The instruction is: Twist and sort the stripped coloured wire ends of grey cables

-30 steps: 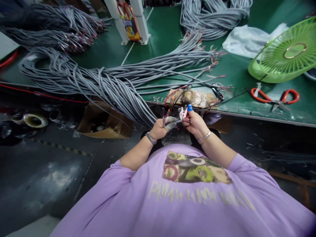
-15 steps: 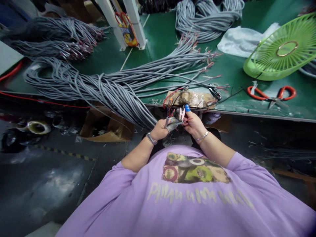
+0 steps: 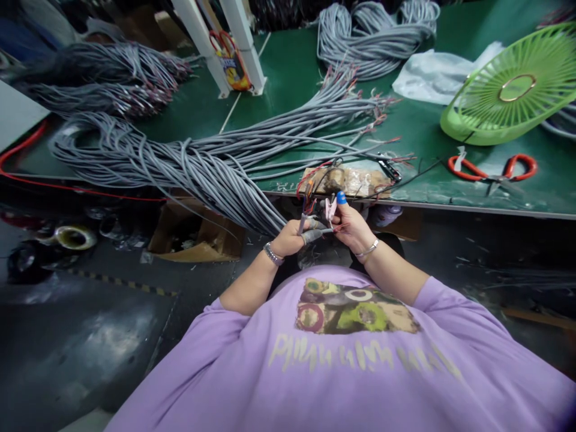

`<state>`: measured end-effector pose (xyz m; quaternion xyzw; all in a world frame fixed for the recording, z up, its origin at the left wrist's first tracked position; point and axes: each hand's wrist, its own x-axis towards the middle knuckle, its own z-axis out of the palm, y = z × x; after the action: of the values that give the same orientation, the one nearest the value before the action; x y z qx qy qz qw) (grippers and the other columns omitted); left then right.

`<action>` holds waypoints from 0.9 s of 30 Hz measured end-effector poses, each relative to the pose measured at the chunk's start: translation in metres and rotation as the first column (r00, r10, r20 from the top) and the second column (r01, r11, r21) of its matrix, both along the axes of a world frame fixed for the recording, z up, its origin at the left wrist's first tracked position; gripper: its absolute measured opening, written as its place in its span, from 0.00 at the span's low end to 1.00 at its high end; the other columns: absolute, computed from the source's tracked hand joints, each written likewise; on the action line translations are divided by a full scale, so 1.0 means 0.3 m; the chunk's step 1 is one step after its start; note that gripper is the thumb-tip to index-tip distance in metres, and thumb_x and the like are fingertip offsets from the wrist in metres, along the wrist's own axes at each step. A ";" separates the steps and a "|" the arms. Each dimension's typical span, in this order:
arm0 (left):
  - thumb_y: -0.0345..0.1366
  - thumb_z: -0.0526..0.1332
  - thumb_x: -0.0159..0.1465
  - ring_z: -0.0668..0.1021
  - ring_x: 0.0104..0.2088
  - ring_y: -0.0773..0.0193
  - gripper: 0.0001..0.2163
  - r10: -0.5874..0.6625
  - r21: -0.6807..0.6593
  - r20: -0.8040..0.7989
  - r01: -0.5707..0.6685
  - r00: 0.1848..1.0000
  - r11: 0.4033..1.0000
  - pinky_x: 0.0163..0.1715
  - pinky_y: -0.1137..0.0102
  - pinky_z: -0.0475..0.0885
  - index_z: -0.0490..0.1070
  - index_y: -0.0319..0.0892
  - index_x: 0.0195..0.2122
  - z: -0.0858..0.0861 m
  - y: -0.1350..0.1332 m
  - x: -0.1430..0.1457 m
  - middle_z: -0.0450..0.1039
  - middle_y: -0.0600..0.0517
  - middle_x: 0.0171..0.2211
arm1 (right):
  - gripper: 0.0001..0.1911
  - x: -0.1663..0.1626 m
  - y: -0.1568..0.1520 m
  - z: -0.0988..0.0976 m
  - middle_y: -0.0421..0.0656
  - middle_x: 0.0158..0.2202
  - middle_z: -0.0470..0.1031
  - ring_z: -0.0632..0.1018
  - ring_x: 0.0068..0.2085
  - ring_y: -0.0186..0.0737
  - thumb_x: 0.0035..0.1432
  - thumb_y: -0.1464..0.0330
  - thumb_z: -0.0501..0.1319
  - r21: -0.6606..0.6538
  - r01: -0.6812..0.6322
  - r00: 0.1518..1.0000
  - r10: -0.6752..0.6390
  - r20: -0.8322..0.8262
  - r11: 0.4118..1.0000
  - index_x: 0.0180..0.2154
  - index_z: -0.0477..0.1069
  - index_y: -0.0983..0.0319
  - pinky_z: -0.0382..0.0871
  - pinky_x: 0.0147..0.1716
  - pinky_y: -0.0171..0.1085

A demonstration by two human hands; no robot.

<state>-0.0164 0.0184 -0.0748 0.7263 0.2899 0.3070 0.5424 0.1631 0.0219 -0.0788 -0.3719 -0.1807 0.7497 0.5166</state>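
Hardly anything has shifted since half a second ago: your hands stay close together just below the front edge of the green-topped workbench point(image 3: 292, 66). Your left hand point(image 3: 290, 237) grips the hanging end of the thick grey cable bundle point(image 3: 216, 168), its taped fingers point(image 3: 312, 234) pinching thin coloured wires point(image 3: 309, 204). Your right hand point(image 3: 355, 228) pinches a small pink clip point(image 3: 330, 207) beside them. Red-handled scissors point(image 3: 492, 171) lie on the workbench, well apart.

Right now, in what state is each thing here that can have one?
Left hand, closed around cable end.
Right hand, fingers pinching thin wires.
Cable bundle, draped over table edge.
Scissors, lying flat, handles spread.
Fan, lying tilted; spinning unclear.
Cardboard box, open.
Plastic bag, crumpled.
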 end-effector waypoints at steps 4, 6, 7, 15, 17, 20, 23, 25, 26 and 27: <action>0.51 0.66 0.61 0.76 0.31 0.66 0.21 -0.028 -0.102 -0.009 0.027 1.000 0.994 0.33 0.73 0.71 0.81 0.35 0.41 0.002 0.007 -0.013 0.78 0.48 0.32 | 0.31 -0.001 -0.001 -0.011 0.32 0.17 0.62 0.52 0.15 0.23 0.50 0.39 0.66 -0.046 0.005 1.000 -0.006 -0.016 0.999 0.29 0.68 0.62 0.42 0.11 0.29; 0.52 0.67 0.60 0.76 0.30 0.67 0.22 -0.040 -0.144 -0.014 0.038 0.999 0.989 0.31 0.73 0.71 0.81 0.34 0.41 0.005 0.009 -0.019 0.78 0.48 0.31 | 0.31 0.000 -0.006 -0.011 0.34 0.18 0.65 0.52 0.14 0.23 0.52 0.39 0.65 -0.059 0.021 0.999 -0.023 -0.032 0.998 0.29 0.67 0.61 0.42 0.12 0.29; 0.52 0.68 0.60 0.76 0.29 0.67 0.23 -0.046 -0.162 -0.019 0.043 0.999 0.986 0.31 0.73 0.71 0.81 0.34 0.41 0.007 0.010 -0.022 0.78 0.48 0.31 | 0.30 0.002 -0.010 -0.010 0.34 0.19 0.66 0.52 0.14 0.23 0.52 0.39 0.64 -0.063 0.028 0.999 -0.031 -0.039 0.998 0.29 0.66 0.61 0.42 0.11 0.29; 0.47 0.67 0.62 0.80 0.32 0.63 0.17 -0.201 -0.055 -0.056 0.198 0.978 0.979 0.35 0.71 0.76 0.82 0.35 0.41 0.035 0.006 -0.065 0.81 0.45 0.33 | 0.29 0.040 -0.045 -0.012 0.36 0.22 0.68 0.53 0.15 0.21 0.55 0.42 0.64 -0.146 -0.037 0.999 0.033 -0.026 0.989 0.30 0.67 0.63 0.41 0.10 0.24; 0.45 0.67 0.63 0.82 0.34 0.62 0.15 -0.250 -0.017 -0.074 0.249 0.965 0.968 0.37 0.71 0.77 0.82 0.36 0.40 0.044 -0.004 -0.083 0.82 0.44 0.34 | 0.28 0.052 -0.054 -0.015 0.36 0.22 0.68 0.53 0.15 0.20 0.56 0.43 0.64 -0.170 -0.039 0.999 0.037 -0.018 0.985 0.29 0.67 0.63 0.41 0.11 0.23; 0.44 0.66 0.63 0.82 0.33 0.62 0.15 -0.231 0.006 -0.073 0.232 0.970 0.973 0.37 0.71 0.77 0.82 0.36 0.40 0.048 -0.022 -0.108 0.82 0.43 0.34 | 0.28 0.069 -0.068 -0.016 0.37 0.22 0.69 0.54 0.16 0.20 0.56 0.44 0.65 -0.178 -0.037 0.999 0.040 0.012 0.983 0.29 0.66 0.64 0.41 0.12 0.22; 0.44 0.67 0.63 0.83 0.34 0.61 0.15 -0.164 0.008 -0.055 0.165 0.985 0.986 0.37 0.71 0.77 0.82 0.36 0.40 0.038 -0.034 -0.120 0.83 0.43 0.35 | 0.29 0.082 -0.075 -0.014 0.37 0.23 0.70 0.54 0.16 0.19 0.54 0.44 0.66 -0.153 -0.045 0.997 0.055 0.062 0.987 0.27 0.65 0.64 0.41 0.12 0.23; 0.44 0.67 0.62 0.83 0.35 0.61 0.15 -0.120 0.000 -0.029 0.120 0.992 0.993 0.39 0.70 0.78 0.82 0.37 0.41 0.024 -0.036 -0.118 0.83 0.43 0.36 | 0.30 0.086 -0.072 -0.012 0.37 0.23 0.69 0.52 0.15 0.19 0.54 0.42 0.66 -0.104 -0.069 0.992 0.080 0.102 0.992 0.27 0.66 0.64 0.40 0.12 0.24; 0.45 0.67 0.62 0.83 0.36 0.60 0.15 -0.094 -0.008 -0.009 0.094 0.996 0.996 0.39 0.70 0.78 0.82 0.37 0.41 0.016 -0.034 -0.115 0.83 0.43 0.37 | 0.31 0.088 -0.068 -0.011 0.37 0.22 0.69 0.52 0.15 0.20 0.53 0.41 0.65 -0.075 -0.084 0.988 0.093 0.124 0.994 0.27 0.66 0.63 0.39 0.12 0.25; 0.45 0.68 0.62 0.83 0.36 0.60 0.16 -0.069 -0.019 0.011 0.069 0.998 0.997 0.40 0.69 0.77 0.82 0.37 0.42 0.009 -0.032 -0.110 0.83 0.43 0.37 | 0.31 0.088 -0.062 -0.008 0.38 0.22 0.69 0.51 0.15 0.20 0.53 0.40 0.64 -0.049 -0.100 0.984 0.106 0.145 0.994 0.28 0.66 0.63 0.38 0.12 0.26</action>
<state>-0.0494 0.0088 -0.0721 0.7289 0.2648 0.2892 0.5612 0.1895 0.0034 -0.0812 -0.4271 -0.2219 0.7495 0.4546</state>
